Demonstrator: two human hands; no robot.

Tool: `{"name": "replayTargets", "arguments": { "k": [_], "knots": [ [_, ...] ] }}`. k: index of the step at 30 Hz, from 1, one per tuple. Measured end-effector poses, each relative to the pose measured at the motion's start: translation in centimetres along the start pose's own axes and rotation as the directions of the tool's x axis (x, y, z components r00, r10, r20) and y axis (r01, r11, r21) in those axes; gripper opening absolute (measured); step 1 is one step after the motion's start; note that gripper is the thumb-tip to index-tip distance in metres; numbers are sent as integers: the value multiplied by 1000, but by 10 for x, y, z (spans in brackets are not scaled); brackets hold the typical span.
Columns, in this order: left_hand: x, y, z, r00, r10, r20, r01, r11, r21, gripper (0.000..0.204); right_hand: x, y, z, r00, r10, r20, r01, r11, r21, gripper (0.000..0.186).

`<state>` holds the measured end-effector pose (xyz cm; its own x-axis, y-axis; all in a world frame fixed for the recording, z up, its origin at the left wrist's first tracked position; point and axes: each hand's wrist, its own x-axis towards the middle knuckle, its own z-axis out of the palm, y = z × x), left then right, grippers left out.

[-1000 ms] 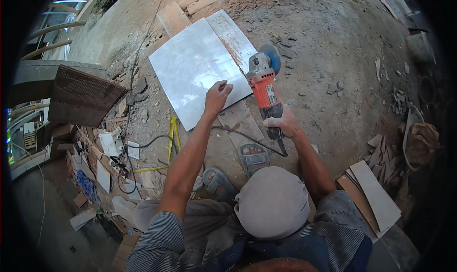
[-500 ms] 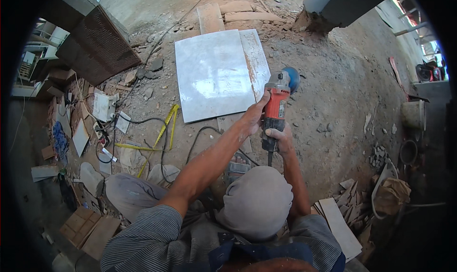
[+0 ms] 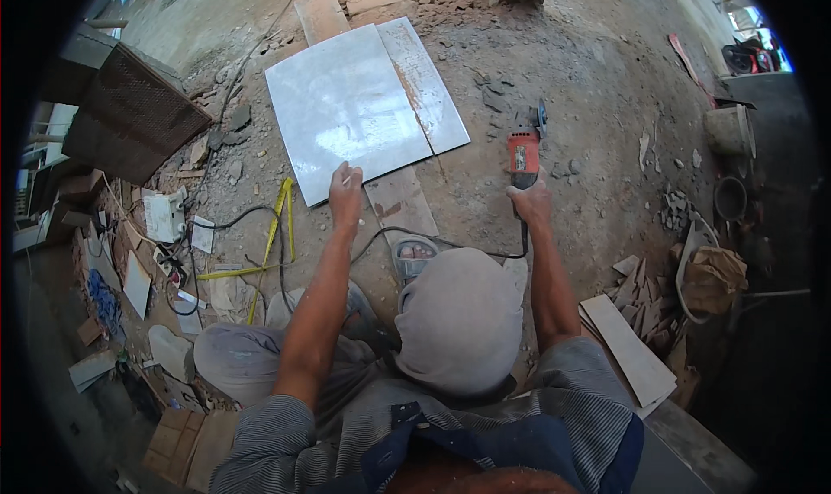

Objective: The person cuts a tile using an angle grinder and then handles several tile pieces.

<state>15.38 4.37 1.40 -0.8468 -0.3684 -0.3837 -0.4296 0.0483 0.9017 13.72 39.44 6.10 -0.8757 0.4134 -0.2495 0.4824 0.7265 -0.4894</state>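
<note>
My right hand [image 3: 531, 202] is closed round the rear of a red and black angle grinder [image 3: 524, 155], held to the right of the tile. The grinder's disc [image 3: 543, 118] points away from me, and its cord trails back toward my feet. My left hand [image 3: 346, 198] is at the near edge of a glossy pale grey tile [image 3: 338, 105]. Its fingers are curled together, with a small pale bit showing that I cannot make out. Along the tile's right side runs a brownish line, and beyond it lies a narrower strip [image 3: 424, 79] with dusty brown marks.
A yellow folding rule [image 3: 279, 226] and black cable [image 3: 238, 221] lie to the left. Broken tile pieces [image 3: 645, 304] and a brown paper bag [image 3: 714, 278] are at right. A bucket [image 3: 730, 131] stands farther off. My sandalled foot [image 3: 415, 252] is close behind the tile.
Both hands were on the grinder beside the strip. My left hand has let go and moved left to the tile's near edge; my right hand has carried the grinder rightward. The view has shifted.
</note>
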Motion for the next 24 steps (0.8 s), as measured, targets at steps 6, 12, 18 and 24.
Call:
{"name": "replayTargets", "arguments": {
  "k": [6,12,18,24],
  "knots": [
    [39,-54,-80,926,163,-340,41,853,520,59,14,15,19,992,67,-106,-90,969,-230,87],
    [41,-59,-76,957,15,-291,149,833,533,62,8,16,25,994,29,-107,-55,967,-249,89],
    [45,-64,-81,947,-20,-320,197,825,530,55,11,21,38,983,-68,-169,12,951,-308,91],
    [56,-75,-94,930,-149,-337,310,809,499,53,25,52,60,979,-135,-151,93,962,-257,92]
  ]
}}
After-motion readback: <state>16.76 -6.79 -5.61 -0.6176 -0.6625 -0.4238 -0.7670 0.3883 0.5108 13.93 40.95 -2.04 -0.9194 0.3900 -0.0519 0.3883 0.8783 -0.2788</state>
